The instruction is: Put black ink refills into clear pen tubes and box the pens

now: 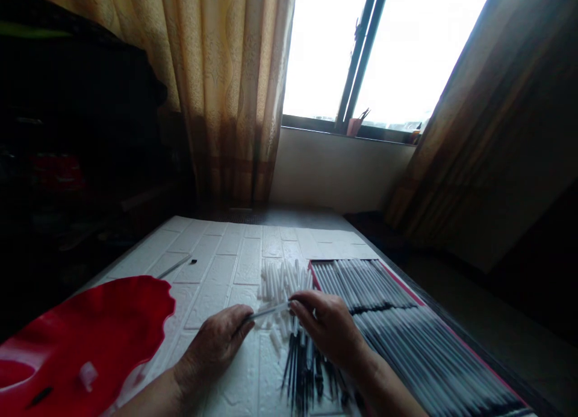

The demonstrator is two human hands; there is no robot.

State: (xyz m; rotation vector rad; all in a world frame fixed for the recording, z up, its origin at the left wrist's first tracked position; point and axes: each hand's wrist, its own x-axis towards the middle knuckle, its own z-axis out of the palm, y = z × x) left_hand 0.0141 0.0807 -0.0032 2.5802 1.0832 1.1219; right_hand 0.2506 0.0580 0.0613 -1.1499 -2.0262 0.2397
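Both hands meet over one slender pale stick (270, 311), held across the near middle of the scene: the left hand (219, 339) pinches its left end between thumb and fingers, and the right hand (327, 324) has thumb and fingertips closed on its right end, which sits slightly higher. The stick is above a white brick-patterned cover (212, 284) spread over the desk (311, 217). Just beyond the stick lies a loose pile of short white tubes (280, 280), with a few more scattered on its near side. Nearer still, partly under the right hand and forearm, is a bunch of thin black pieces (303, 369), some pointed toward the near edge. To the right, a shallow red-edged box (313, 275) holds many slim grey sticks (433, 357) laid side by side in two rows, one far and one near, with dark ends where the rows meet. At the near left stands a wavy-rimmed red dish (121, 327) containing a small translucent piece (88, 376) and a dark sliver (41, 396). Beyond the dish's far rim, another thin stick (174, 266) lies on the cover, with a small black bit (194, 261) just beside its far end.
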